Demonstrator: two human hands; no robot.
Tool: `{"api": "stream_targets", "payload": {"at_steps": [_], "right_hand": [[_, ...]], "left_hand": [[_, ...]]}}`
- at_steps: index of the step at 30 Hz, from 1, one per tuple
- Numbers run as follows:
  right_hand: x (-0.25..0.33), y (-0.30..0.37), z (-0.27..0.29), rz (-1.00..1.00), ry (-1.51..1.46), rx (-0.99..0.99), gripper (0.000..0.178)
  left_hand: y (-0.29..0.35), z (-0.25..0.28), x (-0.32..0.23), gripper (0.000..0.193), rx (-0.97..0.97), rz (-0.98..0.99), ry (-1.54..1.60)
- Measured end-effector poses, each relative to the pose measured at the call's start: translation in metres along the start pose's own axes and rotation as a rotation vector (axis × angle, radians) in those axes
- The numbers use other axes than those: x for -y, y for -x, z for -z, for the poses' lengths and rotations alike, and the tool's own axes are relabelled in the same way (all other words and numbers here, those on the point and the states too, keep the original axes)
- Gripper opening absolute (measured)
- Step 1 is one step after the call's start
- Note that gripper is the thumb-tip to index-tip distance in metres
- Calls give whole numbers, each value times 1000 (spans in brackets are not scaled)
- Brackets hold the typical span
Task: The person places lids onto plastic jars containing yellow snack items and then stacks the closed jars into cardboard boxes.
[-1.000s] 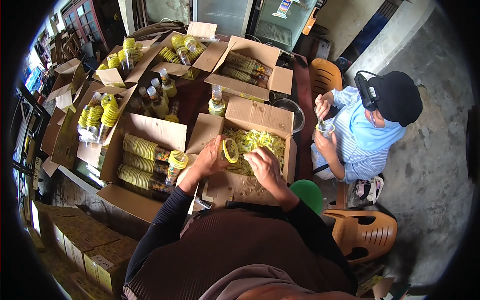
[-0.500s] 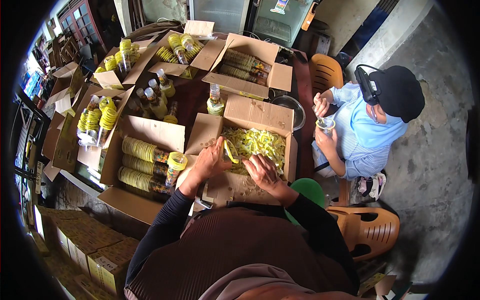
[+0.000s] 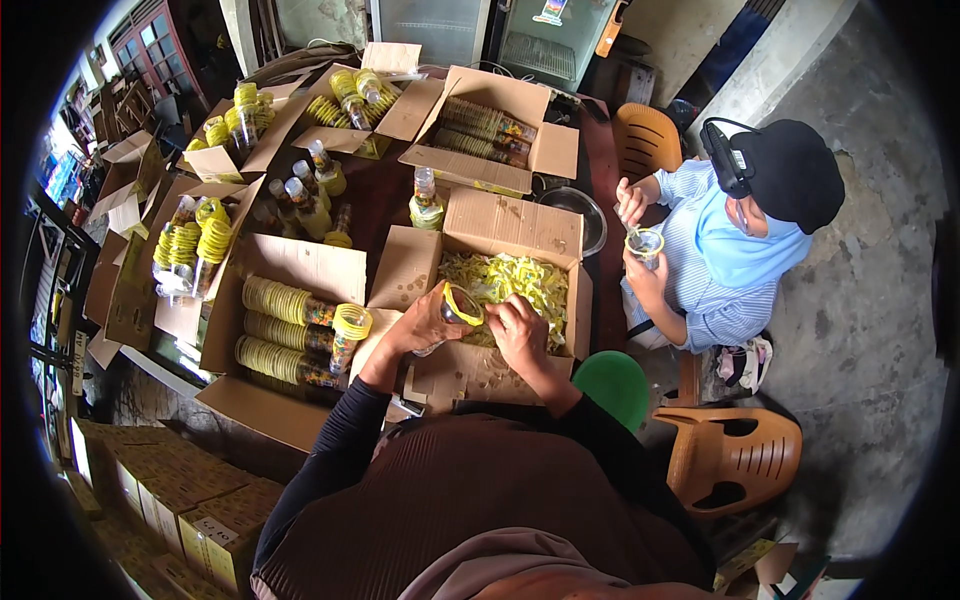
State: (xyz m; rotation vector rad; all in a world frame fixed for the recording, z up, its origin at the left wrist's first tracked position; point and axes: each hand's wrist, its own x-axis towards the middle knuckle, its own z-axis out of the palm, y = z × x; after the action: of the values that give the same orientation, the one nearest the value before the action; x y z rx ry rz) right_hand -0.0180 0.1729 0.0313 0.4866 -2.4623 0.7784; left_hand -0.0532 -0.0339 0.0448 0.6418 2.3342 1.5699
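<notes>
My left hand is wrapped round a clear plastic cup with a yellow rim, held tilted with its mouth turned up to the right. At the right side of that rim, my right hand has its fingertips pinched together. Whatever lies between them is too small to make out. Both hands are over the near side of an open cardboard box, which holds a heap of yellow and whitish strips. Small scraps lie on its near flap.
Left of me, a carton holds rows of nested yellow-rimmed cups. More cartons and cup stacks fill the table's far side. A green tub and an orange chair stand at right. A co-worker there holds another cup.
My left hand has turned the cup so that its mouth shows more. My right hand has risen from the strips to the cup's rim, its fingers drawn together.
</notes>
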Motion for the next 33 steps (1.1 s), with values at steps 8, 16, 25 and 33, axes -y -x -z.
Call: {"api": "stream_targets", "payload": {"at_steps": [8,16,25,33], "right_hand": [[-7,-2,16,115,-29,-36,10],[-24,6,6,-358,-444,-77,10],[-6,9,19,-504,-749,35,13],[11,-1,37,-446,-713,117,12]], "left_hand": [[5,3,-8,53,-67,-224,-120],[8,1,-12,48,81,-78,234],[12,-6,-8,55,-41,-162,105],[10,-20,-1,65,-123,-134,-289]]}}
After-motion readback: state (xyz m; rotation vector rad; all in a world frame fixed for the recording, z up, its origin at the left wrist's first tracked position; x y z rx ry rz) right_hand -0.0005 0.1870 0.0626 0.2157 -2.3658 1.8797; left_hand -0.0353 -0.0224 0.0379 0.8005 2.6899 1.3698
